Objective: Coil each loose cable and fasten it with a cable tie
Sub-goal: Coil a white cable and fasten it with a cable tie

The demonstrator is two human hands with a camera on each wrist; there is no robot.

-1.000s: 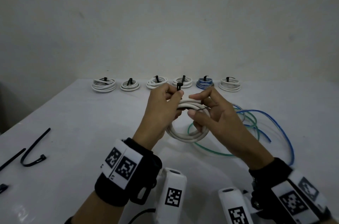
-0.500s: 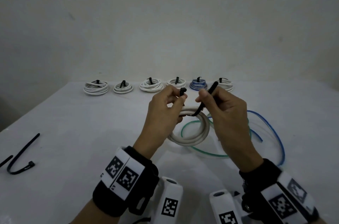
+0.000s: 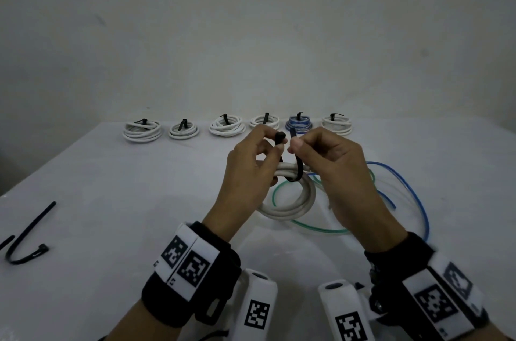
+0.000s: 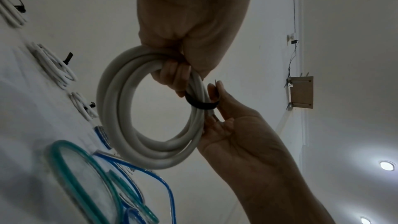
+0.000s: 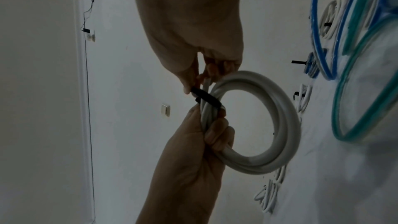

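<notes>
Left hand (image 3: 245,173) pinches head of black cable tie (image 3: 299,170); right hand (image 3: 335,170) pinches its tail; tie loops under white cable coil (image 3: 290,201) above surface (image 3: 111,201); six tied coils (image 3: 226,126) along far edge

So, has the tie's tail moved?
Yes. The right hand raised the cable tie tail from beside the white coil; its tip now overlaps the tied blue coil.

Second cable tie (image 3: 6,242): cut off by the left edge of the head view.
Cable tie (image 3: 298,170) under the white coil (image 3: 290,205): partly hidden by the fingers.
Blue cable (image 3: 416,201): partly covered by the right hand (image 3: 335,170).
</notes>
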